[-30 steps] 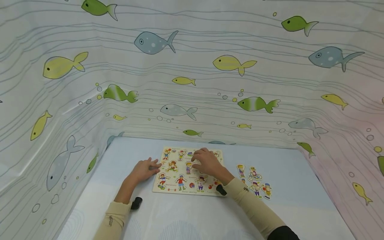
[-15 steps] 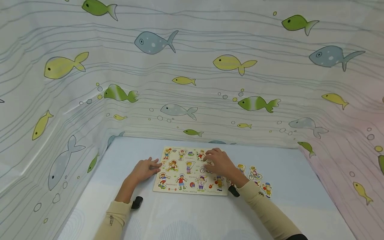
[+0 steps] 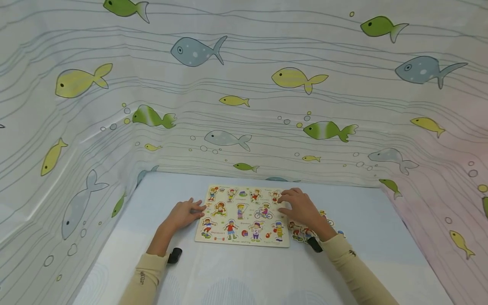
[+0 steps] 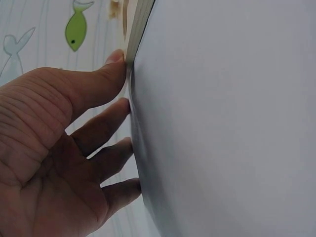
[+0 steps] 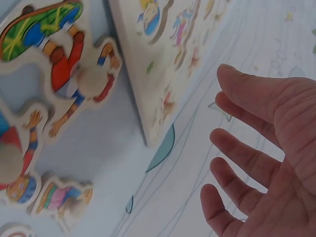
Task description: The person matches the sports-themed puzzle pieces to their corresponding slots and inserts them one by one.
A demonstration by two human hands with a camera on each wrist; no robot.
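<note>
Head: high, facing forward-down; wrists: close; head, right share board (image 3: pixel 231 212).

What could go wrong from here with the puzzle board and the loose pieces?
1. Knocked pieces: loose pieces lie right by the black wrist device, so moving the right hand might sweep them.
2. Board shift: the left hand is at the left edge of the puzzle board; a push there might slide it into those pieces.
3. Blocked view: the right arm partly covers pieces in the head view; one could be missed.
</note>
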